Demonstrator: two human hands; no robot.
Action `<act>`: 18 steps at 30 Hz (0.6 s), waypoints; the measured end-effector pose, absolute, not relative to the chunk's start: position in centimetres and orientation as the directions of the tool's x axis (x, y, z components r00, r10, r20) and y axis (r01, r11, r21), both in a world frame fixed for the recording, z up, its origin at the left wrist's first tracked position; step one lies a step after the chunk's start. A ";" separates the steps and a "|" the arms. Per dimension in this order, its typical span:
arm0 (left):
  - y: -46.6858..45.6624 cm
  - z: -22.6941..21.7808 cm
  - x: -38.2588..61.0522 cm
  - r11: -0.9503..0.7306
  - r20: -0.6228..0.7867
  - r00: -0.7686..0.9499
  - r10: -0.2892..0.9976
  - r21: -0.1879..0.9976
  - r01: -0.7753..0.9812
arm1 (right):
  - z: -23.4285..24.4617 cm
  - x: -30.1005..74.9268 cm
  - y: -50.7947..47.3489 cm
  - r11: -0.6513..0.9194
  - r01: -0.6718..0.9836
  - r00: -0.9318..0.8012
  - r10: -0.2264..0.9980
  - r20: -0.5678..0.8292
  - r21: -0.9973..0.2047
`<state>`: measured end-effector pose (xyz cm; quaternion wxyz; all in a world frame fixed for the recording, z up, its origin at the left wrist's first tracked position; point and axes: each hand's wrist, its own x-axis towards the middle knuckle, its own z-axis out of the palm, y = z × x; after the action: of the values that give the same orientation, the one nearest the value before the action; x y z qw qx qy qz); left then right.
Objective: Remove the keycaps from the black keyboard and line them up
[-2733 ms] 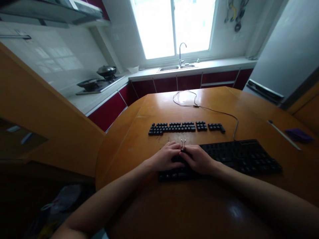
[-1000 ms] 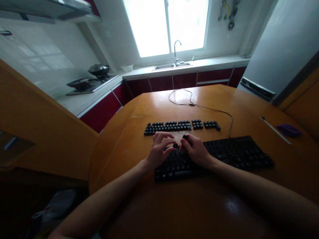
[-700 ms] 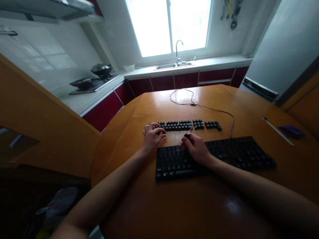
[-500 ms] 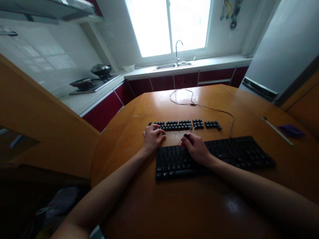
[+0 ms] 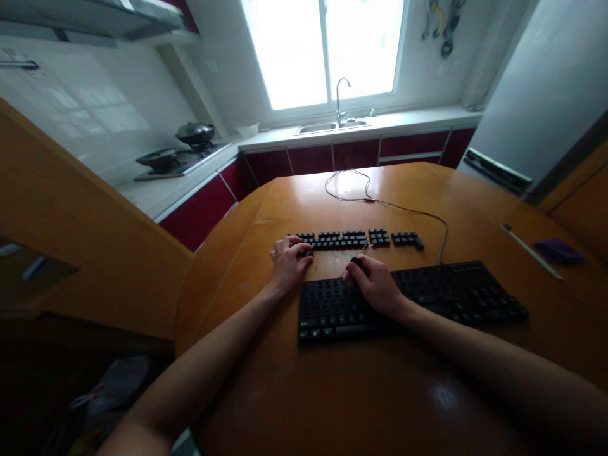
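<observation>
A black keyboard (image 5: 427, 303) with most keycaps removed lies on the wooden table (image 5: 361, 392). Beyond it, removed black keycaps (image 5: 354, 239) sit in neat rows. My left hand (image 5: 287, 261) rests at the left end of those rows, fingers curled over a keycap there. My right hand (image 5: 373, 284) lies on the keyboard's upper left part, closed on a wire keycap puller (image 5: 360, 256) whose thin prongs point up toward the keycap rows.
The keyboard's cable (image 5: 380, 201) loops across the far table. A thin stick (image 5: 532, 252) and a purple cloth (image 5: 559, 251) lie at the right. A counter with sink (image 5: 332, 126), stove (image 5: 183, 155) and window stands behind. A fridge (image 5: 536, 101) is at the right.
Both hands were together on the keyboard's left part with the puller. My left hand has since moved forward and left to the keycap rows; my right hand stayed with the puller.
</observation>
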<state>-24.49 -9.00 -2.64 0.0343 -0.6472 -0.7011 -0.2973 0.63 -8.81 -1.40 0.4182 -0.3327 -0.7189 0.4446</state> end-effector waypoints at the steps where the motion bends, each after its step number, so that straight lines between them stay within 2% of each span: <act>1: -9.0 -2.5 -24.4 -0.002 0.425 -0.167 0.890 0.368 0.930 | -1.4 0.6 -8.8 0.382 0.112 -0.429 0.851 0.302 -0.917; 18: -8.6 -2.7 -24.5 0.009 0.437 -0.177 0.882 0.361 0.933 | -1.4 0.6 -8.7 0.387 0.106 -0.435 0.846 0.307 -0.916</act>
<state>-24.46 -8.56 -2.66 0.0435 -0.6399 -0.7089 -0.2935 0.58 -8.73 -1.44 0.4166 -0.3302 -0.7210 0.4446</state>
